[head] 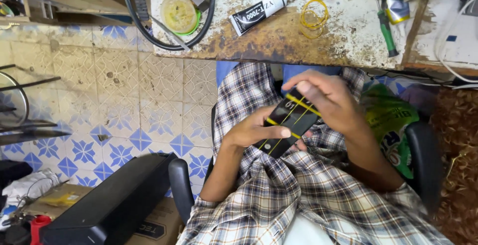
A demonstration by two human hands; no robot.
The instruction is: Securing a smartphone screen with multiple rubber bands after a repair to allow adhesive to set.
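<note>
Hands grip a black phone [287,123] at frame centre, long axis lower-left to upper-right: left hand [254,130] clasping its lower end, right hand [331,100] pinching the upper, banded end.

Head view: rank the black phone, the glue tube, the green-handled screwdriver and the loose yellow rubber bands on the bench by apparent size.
1. black phone, nearer the camera, so partly unsure
2. glue tube and green-handled screwdriver: similar length, not ranked
3. yellow rubber bands

Both hands, left and right, hold the phone.
</note>
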